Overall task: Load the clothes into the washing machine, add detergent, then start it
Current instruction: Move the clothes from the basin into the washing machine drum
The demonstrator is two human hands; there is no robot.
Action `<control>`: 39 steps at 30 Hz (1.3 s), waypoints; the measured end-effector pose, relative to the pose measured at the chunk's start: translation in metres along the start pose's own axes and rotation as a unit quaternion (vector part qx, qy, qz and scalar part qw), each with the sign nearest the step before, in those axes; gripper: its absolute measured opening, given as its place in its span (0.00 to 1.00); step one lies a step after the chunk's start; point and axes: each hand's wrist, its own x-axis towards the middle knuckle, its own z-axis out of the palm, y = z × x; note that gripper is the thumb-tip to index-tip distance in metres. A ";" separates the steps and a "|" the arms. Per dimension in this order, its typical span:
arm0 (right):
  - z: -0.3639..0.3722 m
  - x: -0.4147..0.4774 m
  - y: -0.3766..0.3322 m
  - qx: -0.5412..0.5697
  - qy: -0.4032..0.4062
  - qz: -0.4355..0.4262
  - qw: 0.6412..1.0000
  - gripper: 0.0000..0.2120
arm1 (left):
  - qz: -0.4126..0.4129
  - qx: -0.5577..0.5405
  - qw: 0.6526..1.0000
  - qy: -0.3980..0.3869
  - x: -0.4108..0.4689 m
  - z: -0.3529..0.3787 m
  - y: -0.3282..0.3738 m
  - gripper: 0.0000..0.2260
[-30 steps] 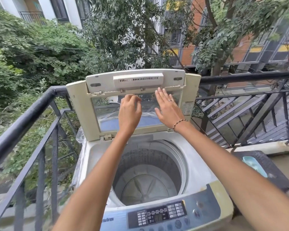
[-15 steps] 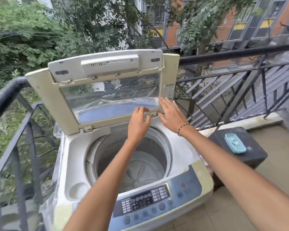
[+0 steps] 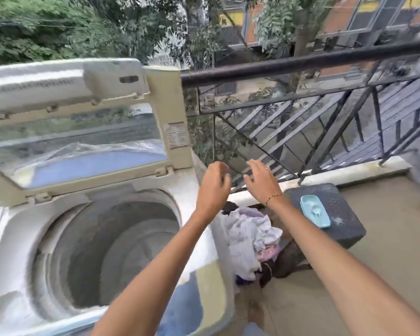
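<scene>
The top-loading washing machine (image 3: 12, 224) stands at the left with its folding lid (image 3: 166, 110) raised and its drum (image 3: 112, 251) holding nothing. A pile of white, pink and dark clothes (image 3: 251, 236) lies on the floor just right of the machine. My left hand (image 3: 214, 185) and my right hand (image 3: 260, 180) hover side by side above the clothes, past the machine's right edge, fingers loosely curved and holding nothing. The machine's control panel is mostly hidden under my left forearm.
A black metal balcony railing (image 3: 301, 61) runs behind the machine and along the right. A dark woven stool (image 3: 340, 221) beside the clothes carries a light blue dish (image 3: 314, 210). Tan floor (image 3: 374, 258) spreads to the right.
Both hands left the raised lid and moved right, off the machine, to above the clothes pile. The view swung right and down, bringing the clothes into sight.
</scene>
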 end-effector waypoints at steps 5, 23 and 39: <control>0.039 0.008 0.094 0.049 -0.088 0.060 0.993 0.18 | -0.089 -0.027 0.996 -0.002 0.010 0.091 0.010 0.07; 0.268 -0.017 0.213 0.144 -0.395 0.232 0.877 0.20 | -0.491 -0.132 0.860 0.042 -0.069 0.271 -0.118 0.04; 0.314 -0.025 0.235 0.397 -0.219 0.487 0.746 0.11 | -0.619 -0.189 0.762 0.025 -0.089 0.290 -0.192 0.07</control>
